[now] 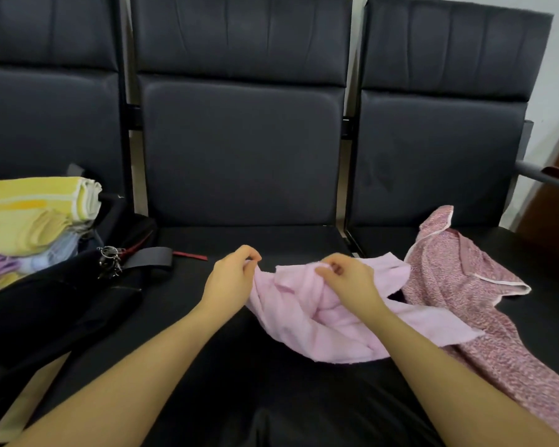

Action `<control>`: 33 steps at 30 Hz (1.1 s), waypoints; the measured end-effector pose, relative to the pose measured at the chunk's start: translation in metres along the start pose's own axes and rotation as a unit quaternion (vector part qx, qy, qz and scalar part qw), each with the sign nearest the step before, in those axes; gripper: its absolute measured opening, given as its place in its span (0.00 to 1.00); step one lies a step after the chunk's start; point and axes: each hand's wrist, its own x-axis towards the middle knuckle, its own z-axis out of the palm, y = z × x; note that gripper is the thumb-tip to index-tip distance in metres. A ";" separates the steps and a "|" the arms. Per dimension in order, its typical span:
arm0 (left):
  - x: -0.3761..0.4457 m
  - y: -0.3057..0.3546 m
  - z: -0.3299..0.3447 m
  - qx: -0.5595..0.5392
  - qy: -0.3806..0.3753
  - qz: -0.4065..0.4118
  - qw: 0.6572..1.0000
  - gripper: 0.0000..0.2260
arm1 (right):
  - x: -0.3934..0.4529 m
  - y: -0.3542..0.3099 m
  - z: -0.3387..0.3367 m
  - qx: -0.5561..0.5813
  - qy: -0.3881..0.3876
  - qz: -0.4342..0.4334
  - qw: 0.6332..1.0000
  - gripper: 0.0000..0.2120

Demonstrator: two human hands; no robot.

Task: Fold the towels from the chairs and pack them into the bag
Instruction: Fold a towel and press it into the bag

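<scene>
Hands are pinching the light pink towel [320, 321] on the middle chair seat [239, 240]: left hand [231, 277] and right hand [346, 279] near together. Crumpled edges are risking an uneven fold; its corner is overlapping the patterned pink towel [465, 285], which could drag along.

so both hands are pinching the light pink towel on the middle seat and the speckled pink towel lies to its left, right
Not quite. The head view shows the speckled pink towel lying to the right of the light pink towel, not its left. The left hand and right hand do both pinch the light pink towel on the middle seat.
</scene>
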 end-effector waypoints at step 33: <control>-0.007 0.025 -0.009 -0.065 0.015 0.005 0.998 0.09 | -0.011 -0.015 -0.024 0.061 0.113 -0.068 0.989 0.02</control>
